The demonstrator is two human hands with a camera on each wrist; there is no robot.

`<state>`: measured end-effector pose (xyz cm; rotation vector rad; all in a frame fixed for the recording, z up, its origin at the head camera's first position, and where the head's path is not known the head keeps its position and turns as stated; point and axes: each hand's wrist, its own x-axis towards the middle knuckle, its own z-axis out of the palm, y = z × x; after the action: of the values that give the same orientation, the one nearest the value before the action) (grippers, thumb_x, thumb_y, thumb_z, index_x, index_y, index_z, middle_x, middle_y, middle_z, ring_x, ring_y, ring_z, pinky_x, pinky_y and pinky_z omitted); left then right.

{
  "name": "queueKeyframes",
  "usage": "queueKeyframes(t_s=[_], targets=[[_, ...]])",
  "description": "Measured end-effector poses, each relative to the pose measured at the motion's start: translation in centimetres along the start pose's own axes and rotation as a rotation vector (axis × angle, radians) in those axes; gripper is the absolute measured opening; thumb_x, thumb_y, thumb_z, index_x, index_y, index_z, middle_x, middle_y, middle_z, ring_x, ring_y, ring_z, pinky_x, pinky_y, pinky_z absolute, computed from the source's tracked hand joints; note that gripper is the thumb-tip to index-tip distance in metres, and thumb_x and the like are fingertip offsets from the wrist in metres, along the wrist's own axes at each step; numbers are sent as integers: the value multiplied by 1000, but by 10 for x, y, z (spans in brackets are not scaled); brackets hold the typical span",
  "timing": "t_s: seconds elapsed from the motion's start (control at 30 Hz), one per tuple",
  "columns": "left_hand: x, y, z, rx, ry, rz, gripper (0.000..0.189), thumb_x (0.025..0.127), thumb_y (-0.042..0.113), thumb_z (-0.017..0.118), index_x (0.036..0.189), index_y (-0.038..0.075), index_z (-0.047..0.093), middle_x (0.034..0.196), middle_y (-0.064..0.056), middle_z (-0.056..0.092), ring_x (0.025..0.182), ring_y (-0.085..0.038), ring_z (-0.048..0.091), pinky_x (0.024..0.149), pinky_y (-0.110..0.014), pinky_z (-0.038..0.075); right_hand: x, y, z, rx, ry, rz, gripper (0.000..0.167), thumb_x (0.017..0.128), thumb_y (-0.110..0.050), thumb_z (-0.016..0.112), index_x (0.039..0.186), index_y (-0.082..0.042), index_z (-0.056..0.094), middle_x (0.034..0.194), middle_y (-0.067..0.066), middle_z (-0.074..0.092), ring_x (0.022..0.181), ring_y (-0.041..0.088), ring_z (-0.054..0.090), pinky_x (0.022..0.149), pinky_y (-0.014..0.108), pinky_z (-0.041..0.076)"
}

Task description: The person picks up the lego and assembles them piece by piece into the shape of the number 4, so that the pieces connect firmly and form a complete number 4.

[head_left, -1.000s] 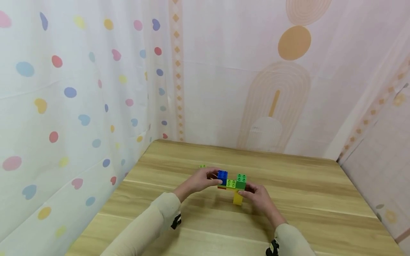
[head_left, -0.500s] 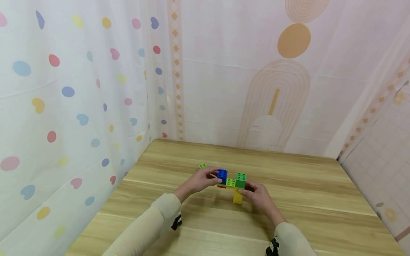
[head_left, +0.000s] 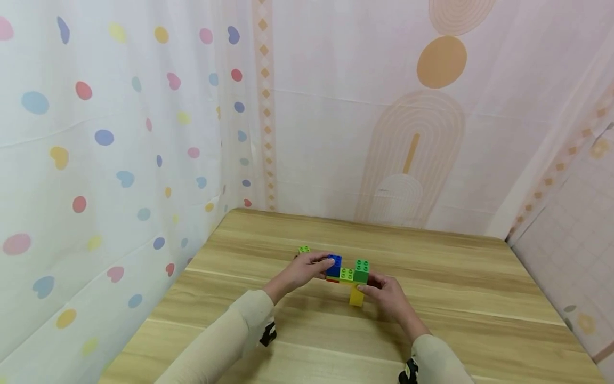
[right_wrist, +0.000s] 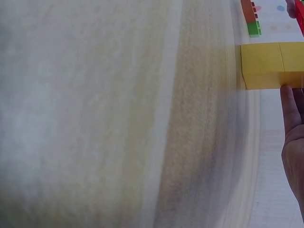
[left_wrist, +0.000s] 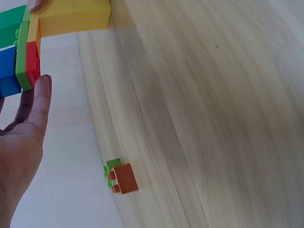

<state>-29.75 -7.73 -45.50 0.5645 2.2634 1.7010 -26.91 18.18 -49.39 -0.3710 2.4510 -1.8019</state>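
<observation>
A structure of toy building blocks stands in both hands near the middle of the table. A blue block (head_left: 337, 270) and a green block (head_left: 362, 271) sit at its two ends, with a lime brick (head_left: 347, 274) between and below them. Under the blue end is a red brick (left_wrist: 32, 62); stacked yellow blocks (head_left: 356, 297) form a leg under the green end. My left hand (head_left: 305, 268) grips the blue end, thumb over the blue block's top and a fingertip at the red brick. My right hand (head_left: 386, 293) holds the upper leg beside the green block.
On the wooden table (head_left: 431, 261), behind my left hand, lies a brown brick (left_wrist: 126, 178) joined to a lime brick (left_wrist: 113, 164). Patterned curtains (head_left: 316, 149) hang along the table's back and left side.
My left thumb has moved from the front side of the blue block up onto its top. The right hand keeps its hold, and the structure stays about where it was.
</observation>
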Motion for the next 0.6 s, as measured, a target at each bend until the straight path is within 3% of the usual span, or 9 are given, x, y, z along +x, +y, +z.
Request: queueKeyframes(t_s=[0.17,0.3,0.37,0.43,0.53,0.6], targets=[[2,1,1,-20,-5,-22,49,100,38,59,137,5,59,116,-11,65,101,-21,65,92,-45,51,-1,0,-1,2,3,5,36,91,-21,74,124,-5,69,108,7,70,98,20,62,83,29,52],[5,2,-6,-58,-21,-44,59,102,43,53,146,4,48,130,-20,57,109,-32,62,93,-48,51,-2,0,-2,8,16,18,36,91,-19,74,124,-5,68,109,7,70,98,20,62,82,28,52],[6,2,-17,-59,28,-40,62,104,46,47,148,3,43,137,-25,51,115,-39,59,93,-49,50,-2,0,-3,11,17,21,36,91,-19,74,124,-6,68,110,7,70,98,20,61,83,28,52],[7,-1,-34,-20,116,-26,63,105,46,45,149,1,41,140,-26,48,119,-42,55,93,-49,50,-2,-1,-2,15,13,20,36,91,-19,74,124,-6,68,110,7,70,98,21,61,83,28,52],[6,-12,-61,130,263,-11,53,104,38,52,139,-1,53,130,-21,58,115,-37,57,91,-48,50,-2,-2,0,10,9,21,35,91,-20,74,124,-8,69,110,6,70,98,21,61,83,30,52],[6,-24,-74,228,311,-27,44,101,28,59,132,-3,59,123,-18,62,110,-33,59,90,-46,50,-2,-1,2,2,4,24,34,91,-21,74,123,-9,70,110,5,70,98,21,61,84,31,52]])
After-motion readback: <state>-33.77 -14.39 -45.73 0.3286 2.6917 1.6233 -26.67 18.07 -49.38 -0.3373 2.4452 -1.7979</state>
